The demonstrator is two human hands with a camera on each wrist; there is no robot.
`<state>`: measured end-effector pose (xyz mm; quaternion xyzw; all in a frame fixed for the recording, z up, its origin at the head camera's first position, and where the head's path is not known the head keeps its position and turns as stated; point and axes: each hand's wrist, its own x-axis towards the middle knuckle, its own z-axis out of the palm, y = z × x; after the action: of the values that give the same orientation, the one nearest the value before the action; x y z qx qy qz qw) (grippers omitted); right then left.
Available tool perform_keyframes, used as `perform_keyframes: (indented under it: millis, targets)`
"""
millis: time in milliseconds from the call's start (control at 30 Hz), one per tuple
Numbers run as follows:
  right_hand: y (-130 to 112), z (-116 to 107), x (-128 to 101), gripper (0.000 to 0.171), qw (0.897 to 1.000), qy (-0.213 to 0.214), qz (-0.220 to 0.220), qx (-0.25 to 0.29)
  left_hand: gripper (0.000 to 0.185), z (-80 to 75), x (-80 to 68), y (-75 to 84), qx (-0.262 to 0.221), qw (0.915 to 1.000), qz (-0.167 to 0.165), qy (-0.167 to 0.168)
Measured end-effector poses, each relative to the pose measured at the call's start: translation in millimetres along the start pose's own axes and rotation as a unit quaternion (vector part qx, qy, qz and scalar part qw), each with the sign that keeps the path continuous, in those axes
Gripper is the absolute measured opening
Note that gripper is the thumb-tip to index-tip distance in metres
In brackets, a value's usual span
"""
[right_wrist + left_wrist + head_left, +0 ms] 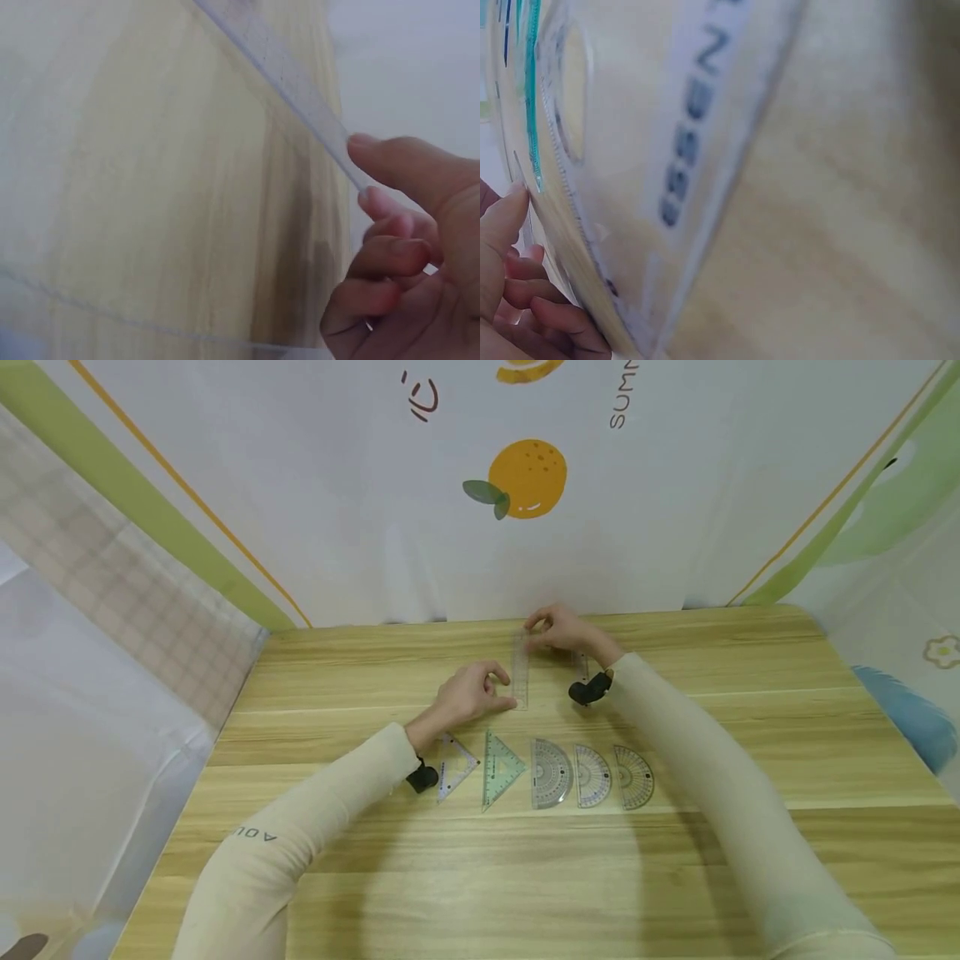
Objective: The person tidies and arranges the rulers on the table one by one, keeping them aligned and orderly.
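A clear straight ruler (520, 672) lies lengthwise on the wooden table (750, 760), pointing away from me. My left hand (504, 689) pinches its near end with thumb and fingers. My right hand (536, 628) pinches its far end; in the right wrist view its fingertips (390, 169) close on the ruler's thin edge (292, 90). Blurred clear plastic with blue print (686, 142) fills the left wrist view, with curled fingers (532, 300) at the lower left.
A row of drawing tools lies nearer me: a clear set square (454, 765), a green set square (498, 768) and three protractors (550, 773) (592, 775) (634, 777). A small clear piece (581, 664) shows beside my right wrist. A printed cloth backdrop (525, 485) stands behind the table.
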<state>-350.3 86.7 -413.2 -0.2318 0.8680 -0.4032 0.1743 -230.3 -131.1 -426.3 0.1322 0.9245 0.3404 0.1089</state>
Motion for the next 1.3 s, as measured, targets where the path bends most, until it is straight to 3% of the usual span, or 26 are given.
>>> perform_keyframes:
  millis: [233, 733, 900, 1067, 1233, 1300]
  targets:
    - [2.7, -0.9, 1.4, 0.029, 0.998, 0.052, 0.003, 0.046, 0.036, -0.5, 1.8, -1.8, 0.0, 1.0, 0.005, -0.005]
    - [1.6, 1.8, 5.4, 0.026, 0.985, 0.077, 0.048, 0.145, 0.032, -2.1, 1.0, 1.2, -0.018, 0.9997, 0.002, -0.017]
    - [-0.5, 2.0, 6.3, 0.024, 0.964, 0.075, 0.07, 0.245, 0.019, -4.7, 2.5, 3.1, -0.046, 0.9982, 0.013, -0.035]
    - [-3.7, 3.7, 7.1, 0.006, 0.939, 0.064, 0.071, 0.33, 0.01, -6.1, 4.3, 2.8, -0.062, 0.9958, 0.035, -0.058]
    - [-7.7, 4.6, 5.6, 0.017, 0.911, 0.04, 0.07, 0.404, 0.006, -6.5, 4.7, 1.7, -0.083, 0.9919, 0.055, -0.079]
    - [-8.7, 4.5, 4.2, 0.02, 0.904, 0.031, 0.071, 0.42, 0.005, -6.2, 4.5, 1.3, -0.086, 0.9909, 0.06, -0.084]
